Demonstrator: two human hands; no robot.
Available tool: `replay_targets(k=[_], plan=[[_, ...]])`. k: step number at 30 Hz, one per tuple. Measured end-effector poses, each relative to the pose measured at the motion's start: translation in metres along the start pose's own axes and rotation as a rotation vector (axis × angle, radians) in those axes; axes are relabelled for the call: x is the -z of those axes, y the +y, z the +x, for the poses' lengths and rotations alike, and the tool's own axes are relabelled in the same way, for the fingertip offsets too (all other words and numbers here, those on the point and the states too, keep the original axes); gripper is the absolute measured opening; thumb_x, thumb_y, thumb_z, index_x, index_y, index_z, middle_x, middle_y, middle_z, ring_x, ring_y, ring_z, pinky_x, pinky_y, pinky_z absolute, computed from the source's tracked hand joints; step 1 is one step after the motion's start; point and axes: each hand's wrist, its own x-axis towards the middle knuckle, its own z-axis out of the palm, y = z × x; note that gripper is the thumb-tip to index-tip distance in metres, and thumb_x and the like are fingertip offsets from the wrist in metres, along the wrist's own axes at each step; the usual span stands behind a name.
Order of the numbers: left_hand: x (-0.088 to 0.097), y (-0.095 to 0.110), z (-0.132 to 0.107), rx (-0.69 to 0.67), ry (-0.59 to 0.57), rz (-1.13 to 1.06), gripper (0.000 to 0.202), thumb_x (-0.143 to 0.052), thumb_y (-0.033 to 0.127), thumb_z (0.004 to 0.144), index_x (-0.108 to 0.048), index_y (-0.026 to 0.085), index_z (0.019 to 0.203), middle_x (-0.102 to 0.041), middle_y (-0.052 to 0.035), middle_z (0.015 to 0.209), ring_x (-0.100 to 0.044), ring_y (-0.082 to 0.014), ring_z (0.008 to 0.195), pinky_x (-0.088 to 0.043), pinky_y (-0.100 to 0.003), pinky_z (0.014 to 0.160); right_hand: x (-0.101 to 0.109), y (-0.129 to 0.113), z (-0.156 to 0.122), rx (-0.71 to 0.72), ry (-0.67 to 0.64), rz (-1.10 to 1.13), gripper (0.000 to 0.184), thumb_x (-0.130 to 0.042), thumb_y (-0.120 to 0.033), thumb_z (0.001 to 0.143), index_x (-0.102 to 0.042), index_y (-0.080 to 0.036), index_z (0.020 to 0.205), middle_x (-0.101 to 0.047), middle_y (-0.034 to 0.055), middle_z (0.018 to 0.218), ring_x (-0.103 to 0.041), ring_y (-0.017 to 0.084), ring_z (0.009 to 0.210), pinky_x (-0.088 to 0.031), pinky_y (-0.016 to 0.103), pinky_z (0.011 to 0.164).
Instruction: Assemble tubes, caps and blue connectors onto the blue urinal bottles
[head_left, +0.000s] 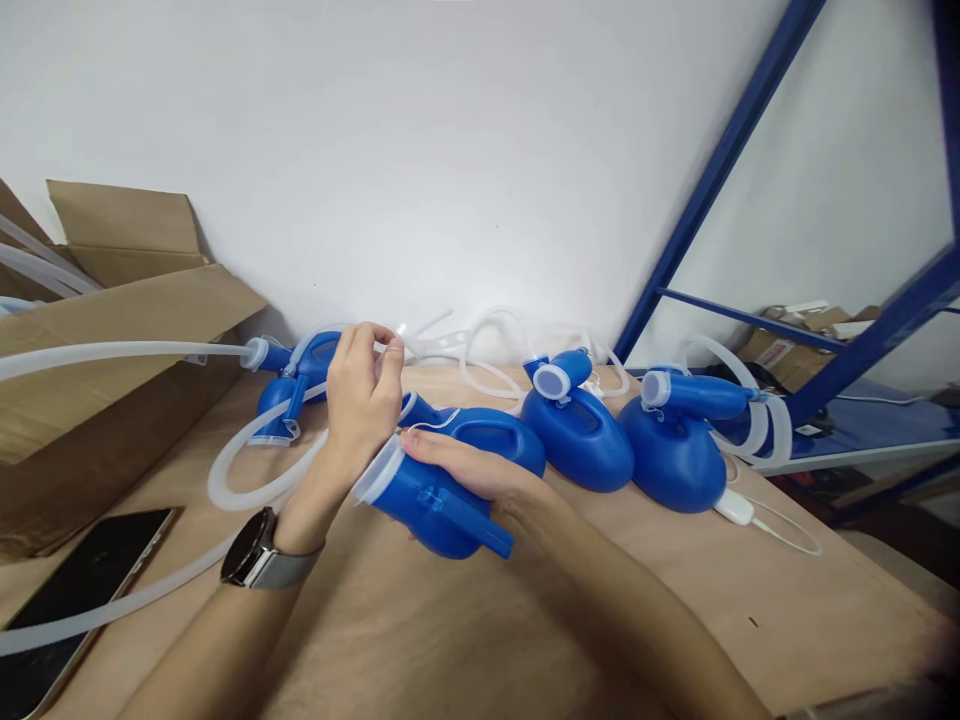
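Note:
My right hand is wrapped over a blue plastic urinal bottle that lies tilted on the brown table, its white-rimmed mouth facing left. My left hand, with a watch on the wrist, is raised just above that mouth. Its fingertips pinch a thin clear strap or tube end. A translucent white hose loops under my left wrist.
Two more blue bottles with white tubing lie to the right, another behind my left hand. An open cardboard box stands at left. A dark phone lies near the left edge. A blue rack frame rises at right.

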Motion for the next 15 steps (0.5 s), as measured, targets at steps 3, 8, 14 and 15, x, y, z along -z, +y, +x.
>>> replay_targets(k=[3,8,14,15], plan=[[0.007,-0.009,0.010,0.155,-0.275,-0.020,0.023,-0.050,0.043,0.094,-0.058,0.022,0.089,-0.065,-0.0030,0.095,-0.062,-0.0209,0.079,-0.048,-0.036,0.081,0.009,-0.009,-0.002,-0.102,-0.070,0.081,0.065,-0.073,-0.065,0.088,-0.057,-0.026,0.137,-0.077,0.0054,0.097,-0.075,0.023,0.075,-0.065,0.041,0.074],[0.018,-0.029,0.019,0.277,-0.874,-0.126,0.040,-0.054,0.059,0.090,-0.067,0.022,0.097,-0.073,-0.0055,0.102,-0.067,-0.0266,0.093,-0.053,-0.038,0.083,0.033,-0.029,-0.010,-0.007,-0.019,0.109,0.066,-0.061,-0.067,0.094,-0.049,-0.024,0.143,-0.076,0.0043,0.083,-0.074,0.022,0.063,-0.062,0.037,0.061],[0.015,-0.031,0.014,0.036,-0.926,0.005,0.046,-0.068,0.059,0.083,-0.071,0.021,0.109,-0.074,-0.0097,0.112,-0.069,-0.0290,0.097,-0.056,-0.040,0.085,0.058,-0.039,-0.012,0.075,0.080,0.122,0.052,-0.055,-0.064,0.099,-0.062,-0.021,0.126,-0.077,0.0075,0.083,-0.077,0.023,0.067,-0.062,0.032,0.059],[0.016,-0.027,0.014,0.010,-0.900,0.030,0.046,-0.065,0.060,0.086,-0.072,0.021,0.109,-0.074,-0.0102,0.111,-0.069,-0.0295,0.098,-0.055,-0.041,0.086,0.060,-0.039,-0.012,0.069,0.101,0.122,0.050,-0.051,-0.064,0.101,-0.063,-0.020,0.123,-0.077,0.0079,0.083,-0.076,0.022,0.066,-0.062,0.031,0.058]])
